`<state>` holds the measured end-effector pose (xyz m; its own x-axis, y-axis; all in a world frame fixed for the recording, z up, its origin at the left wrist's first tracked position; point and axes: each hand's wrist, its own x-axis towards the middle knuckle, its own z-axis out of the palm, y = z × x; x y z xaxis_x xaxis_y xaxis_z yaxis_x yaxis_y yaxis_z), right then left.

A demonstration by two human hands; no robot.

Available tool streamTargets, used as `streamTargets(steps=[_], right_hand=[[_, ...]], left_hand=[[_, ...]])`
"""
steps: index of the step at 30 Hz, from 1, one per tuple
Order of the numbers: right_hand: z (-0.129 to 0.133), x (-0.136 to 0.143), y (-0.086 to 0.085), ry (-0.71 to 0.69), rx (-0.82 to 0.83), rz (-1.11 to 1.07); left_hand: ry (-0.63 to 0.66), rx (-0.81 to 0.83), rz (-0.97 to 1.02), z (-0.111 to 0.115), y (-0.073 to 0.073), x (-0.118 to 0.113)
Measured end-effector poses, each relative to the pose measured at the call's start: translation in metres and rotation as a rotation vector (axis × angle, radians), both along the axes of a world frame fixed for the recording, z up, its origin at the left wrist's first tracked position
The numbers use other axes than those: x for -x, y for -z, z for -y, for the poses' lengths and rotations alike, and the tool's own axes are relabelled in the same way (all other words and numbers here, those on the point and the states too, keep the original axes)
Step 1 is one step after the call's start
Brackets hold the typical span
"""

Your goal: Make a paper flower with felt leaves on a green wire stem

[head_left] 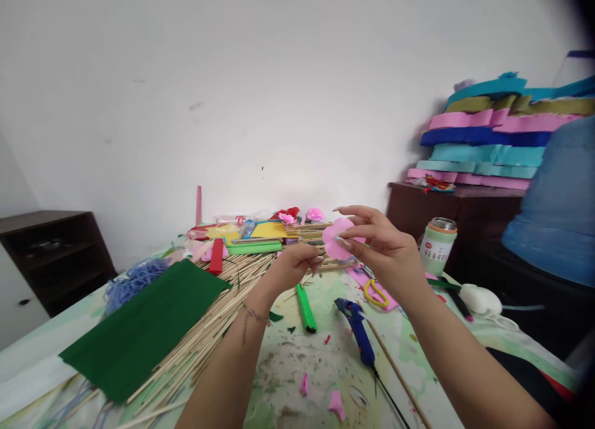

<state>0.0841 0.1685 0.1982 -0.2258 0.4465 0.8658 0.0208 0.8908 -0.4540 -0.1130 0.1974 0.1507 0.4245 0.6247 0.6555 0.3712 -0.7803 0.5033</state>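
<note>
A pink paper petal piece with rounded edges is pinched between the thumb and fingers of my right hand, raised above the table. Just left of it, my left hand is closed, fingertips pressed together; what they hold, if anything, is too small to make out. Below the hands lie a green paper roll and a blue glue gun with its cord. Yellow-handled scissors rest on pink paper beneath my right wrist.
Thin wooden sticks and a dark green sheet cover the left side. Pink paper flowers lie at the back. On the right stand a jar and a cabinet stacked with coloured paper. Pink scraps lie in front.
</note>
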Motion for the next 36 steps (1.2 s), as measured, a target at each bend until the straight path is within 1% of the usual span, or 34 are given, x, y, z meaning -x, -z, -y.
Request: streamTargets(steps=[3, 7, 9, 12, 15, 20, 22, 24, 29, 31, 36], right_hand=[[0.001, 0.002, 0.000, -0.062, 0.099, -0.017], [0.000, 0.000, -0.001, -0.258, 0.350, -0.132], [-0.001, -0.002, -0.001, -0.311, 0.435, -0.187], [0.000, -0.005, -0.001, -0.292, 0.500, -0.162], [0.005, -0.005, -0.001, -0.262, 0.517, -0.121], [0.015, -0.008, -0.002, -0.194, 0.642, -0.083], [0.017, -0.011, -0.002, -0.172, 0.652, -0.069], [0.018, -0.014, -0.001, -0.201, 0.659, -0.072], [0.018, -0.017, 0.003, -0.391, 0.738, -0.114], [0.018, -0.018, 0.004, -0.411, 0.765, -0.112], [0.022, -0.020, 0.001, -0.401, 0.780, -0.052]], left_hand=[[-0.004, 0.007, 0.000, 0.001, 0.000, 0.000], [-0.014, 0.014, -0.003, 0.001, -0.001, 0.001], [-0.020, 0.011, -0.003, 0.000, -0.001, 0.001], [-0.012, 0.005, -0.020, 0.001, 0.000, 0.001], [0.009, 0.009, -0.050, 0.002, 0.000, -0.001], [0.033, 0.010, -0.087, 0.003, 0.002, -0.007], [0.046, 0.012, -0.097, 0.002, 0.003, -0.008], [0.059, 0.014, -0.101, 0.001, 0.004, -0.010], [0.071, 0.011, -0.102, 0.004, 0.005, -0.014], [0.074, 0.010, -0.104, 0.006, 0.005, -0.015], [0.086, 0.014, -0.124, 0.009, 0.004, -0.017]])
